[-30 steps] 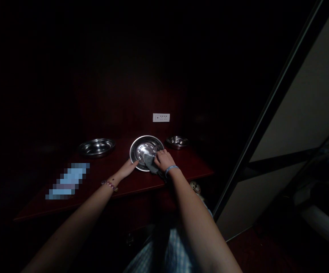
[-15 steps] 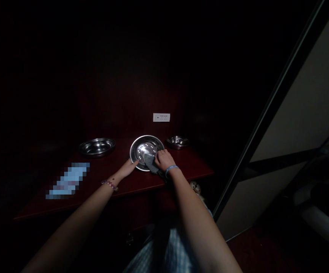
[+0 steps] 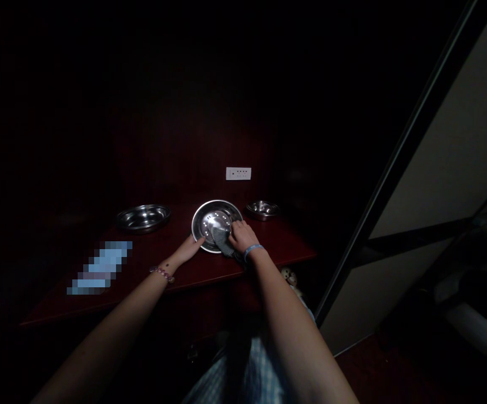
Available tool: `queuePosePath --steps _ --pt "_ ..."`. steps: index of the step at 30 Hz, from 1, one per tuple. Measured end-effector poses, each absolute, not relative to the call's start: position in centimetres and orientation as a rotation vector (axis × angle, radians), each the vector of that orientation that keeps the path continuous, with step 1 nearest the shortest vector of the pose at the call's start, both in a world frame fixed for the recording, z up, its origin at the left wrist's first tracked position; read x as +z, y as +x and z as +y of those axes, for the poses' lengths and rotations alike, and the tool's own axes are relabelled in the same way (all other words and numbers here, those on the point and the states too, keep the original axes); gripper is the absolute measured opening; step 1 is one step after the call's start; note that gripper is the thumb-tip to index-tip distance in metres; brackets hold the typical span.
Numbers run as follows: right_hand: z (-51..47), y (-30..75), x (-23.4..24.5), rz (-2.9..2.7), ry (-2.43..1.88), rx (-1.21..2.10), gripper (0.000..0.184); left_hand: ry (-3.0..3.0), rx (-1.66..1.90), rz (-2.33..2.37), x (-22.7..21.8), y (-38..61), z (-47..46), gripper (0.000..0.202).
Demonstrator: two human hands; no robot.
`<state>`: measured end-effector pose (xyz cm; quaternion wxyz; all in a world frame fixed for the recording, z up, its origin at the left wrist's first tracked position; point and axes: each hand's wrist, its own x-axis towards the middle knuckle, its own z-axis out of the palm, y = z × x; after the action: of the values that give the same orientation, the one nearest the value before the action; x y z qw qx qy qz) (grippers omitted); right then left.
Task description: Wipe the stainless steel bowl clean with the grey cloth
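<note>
A shiny steel plate, deep and round, is tilted up toward me above the dark red desk. My left hand grips its lower left rim, thumb on the inner side and the other fingers hidden behind. A grey cloth lies against the lower right of the inside. My right hand is closed on that cloth at the plate's right edge. Whether the right fingers also touch the rim, I cannot tell.
Another steel plate rests at the back left, and a smaller steel dish at the back right. A white power socket is on the back wall. A blurred-out bluish flat thing lies front left. A pale sliding door stands at right.
Almost nothing differs. Both hands keep their hold on the plate and the cloth, and the view has shifted very slightly.
</note>
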<state>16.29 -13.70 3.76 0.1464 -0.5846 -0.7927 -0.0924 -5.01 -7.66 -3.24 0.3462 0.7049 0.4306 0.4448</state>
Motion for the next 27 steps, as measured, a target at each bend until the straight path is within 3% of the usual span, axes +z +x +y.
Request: queuePosePath --steps 11,27 --pt "-13.53 16.37 3.72 -2.343 -1.673 -0.198 0.024 1.820 1.176 1.102 -3.74 -5.08 -7.24 0.060" --pt "-13.44 16.39 3.49 -2.311 -1.710 -0.222 0.040 1.834 1.155 1.111 -3.92 -5.27 -7.10 0.062"
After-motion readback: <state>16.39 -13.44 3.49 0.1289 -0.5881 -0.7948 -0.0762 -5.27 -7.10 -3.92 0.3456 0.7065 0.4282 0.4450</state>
